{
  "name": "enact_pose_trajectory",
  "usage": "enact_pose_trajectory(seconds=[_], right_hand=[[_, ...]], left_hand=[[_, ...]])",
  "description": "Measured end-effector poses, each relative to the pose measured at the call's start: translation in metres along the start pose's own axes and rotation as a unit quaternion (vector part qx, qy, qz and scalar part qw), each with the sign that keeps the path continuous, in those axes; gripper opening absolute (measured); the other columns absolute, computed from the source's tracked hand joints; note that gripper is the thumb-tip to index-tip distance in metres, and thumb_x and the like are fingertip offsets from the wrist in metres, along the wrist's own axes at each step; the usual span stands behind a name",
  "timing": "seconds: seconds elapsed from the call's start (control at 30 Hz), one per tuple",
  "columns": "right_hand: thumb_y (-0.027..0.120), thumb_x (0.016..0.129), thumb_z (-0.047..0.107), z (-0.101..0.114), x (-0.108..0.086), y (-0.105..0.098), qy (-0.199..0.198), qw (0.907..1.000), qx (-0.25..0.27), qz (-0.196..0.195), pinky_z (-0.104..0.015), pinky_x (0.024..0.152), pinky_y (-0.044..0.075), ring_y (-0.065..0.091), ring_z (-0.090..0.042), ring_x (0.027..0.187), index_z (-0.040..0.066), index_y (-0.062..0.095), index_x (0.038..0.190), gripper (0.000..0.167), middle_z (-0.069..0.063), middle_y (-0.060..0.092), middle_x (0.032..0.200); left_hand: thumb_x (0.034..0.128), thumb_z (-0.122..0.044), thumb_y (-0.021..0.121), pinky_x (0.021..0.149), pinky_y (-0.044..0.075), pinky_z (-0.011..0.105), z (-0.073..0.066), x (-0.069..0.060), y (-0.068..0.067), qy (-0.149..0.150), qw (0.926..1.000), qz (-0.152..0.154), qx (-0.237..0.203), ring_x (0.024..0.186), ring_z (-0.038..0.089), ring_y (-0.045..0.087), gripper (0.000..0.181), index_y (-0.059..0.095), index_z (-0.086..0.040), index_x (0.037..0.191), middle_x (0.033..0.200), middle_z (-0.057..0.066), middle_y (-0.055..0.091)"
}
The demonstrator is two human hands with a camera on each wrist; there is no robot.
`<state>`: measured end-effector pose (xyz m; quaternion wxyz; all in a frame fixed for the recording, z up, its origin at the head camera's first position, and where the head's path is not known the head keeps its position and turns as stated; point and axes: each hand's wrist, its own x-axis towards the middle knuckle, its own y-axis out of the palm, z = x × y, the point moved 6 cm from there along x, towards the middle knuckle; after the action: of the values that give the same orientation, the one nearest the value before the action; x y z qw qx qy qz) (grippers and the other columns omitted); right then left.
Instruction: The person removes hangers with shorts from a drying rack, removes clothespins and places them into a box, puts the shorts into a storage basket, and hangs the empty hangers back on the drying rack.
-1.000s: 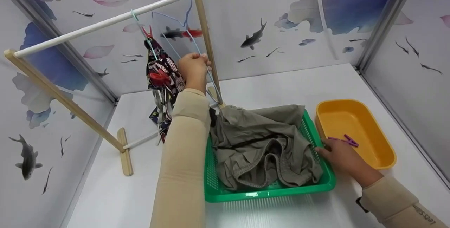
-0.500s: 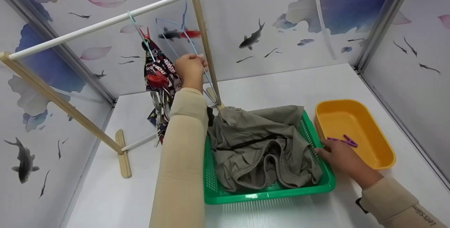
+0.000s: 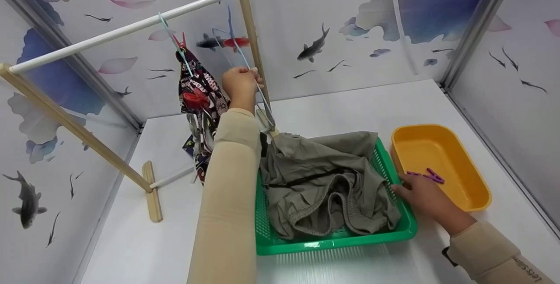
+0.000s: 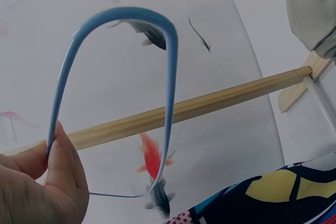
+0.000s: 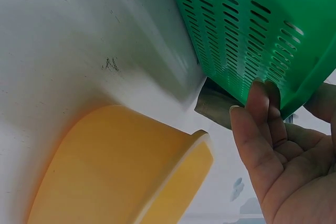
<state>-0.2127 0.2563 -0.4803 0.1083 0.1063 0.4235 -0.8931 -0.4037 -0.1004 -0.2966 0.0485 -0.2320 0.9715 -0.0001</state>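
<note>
A blue hanger (image 3: 230,26) hangs by its hook near the right end of the rack's white rod (image 3: 131,27). My left hand (image 3: 241,86) pinches its side between thumb and fingers; the left wrist view shows the blue hanger loop (image 4: 172,72) rising from the left hand (image 4: 47,182). Grey-brown cloth (image 3: 323,179) lies in the green basket (image 3: 332,245). My right hand (image 3: 426,198) holds the basket's right rim, thumb inside. In the right wrist view, the right hand's (image 5: 294,166) fingers bend against the outside of the perforated green wall (image 5: 236,19).
Patterned cloth (image 3: 199,96) hangs from a light-green hanger (image 3: 168,30) with a red clip (image 3: 180,40), left of my left hand. A yellow tub (image 3: 457,161) holding purple clips (image 3: 434,176) stands right of the basket. The rack's wooden left leg (image 3: 83,131) slants down to its foot.
The blue hanger has turned on the rod, its far side swinging rightward and its hook now more edge-on. My left hand has shifted slightly with it. The right hand keeps its hold on the basket.
</note>
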Motion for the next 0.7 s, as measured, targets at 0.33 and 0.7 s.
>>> enact_pose_trajectory(seconds=[0.33, 0.7], right_hand=[[0.056, 0.099, 0.028, 0.001, -0.001, -0.001, -0.012, 0.9998, -0.006, -0.014, -0.029, 0.065, 0.046, 0.052, -0.019, 0.075, -0.001, 0.055, 0.111, 0.032, -0.004, 0.050, 0.077], [0.056, 0.099, 0.029, 0.001, -0.002, -0.001, -0.016, 0.9996, -0.012, -0.018, -0.030, 0.065, 0.045, 0.051, -0.018, 0.074, -0.003, 0.055, 0.113, 0.035, -0.003, 0.048, 0.075]], left_hand=[[0.0904, 0.003, 0.063, 0.061, 0.056, 0.032, -0.003, -0.003, 0.004, 0.009, 0.9992, 0.033, -0.020, 0.055, 0.015, 0.055, 0.016, 0.054, 0.001, 0.078, 0.073, 0.009, 0.056], [0.0906, 0.001, 0.063, 0.067, 0.056, 0.032, -0.003, -0.009, 0.014, -0.002, 0.9975, 0.060, -0.037, 0.067, 0.020, 0.061, 0.013, 0.053, 0.000, 0.082, 0.081, 0.011, 0.057]])
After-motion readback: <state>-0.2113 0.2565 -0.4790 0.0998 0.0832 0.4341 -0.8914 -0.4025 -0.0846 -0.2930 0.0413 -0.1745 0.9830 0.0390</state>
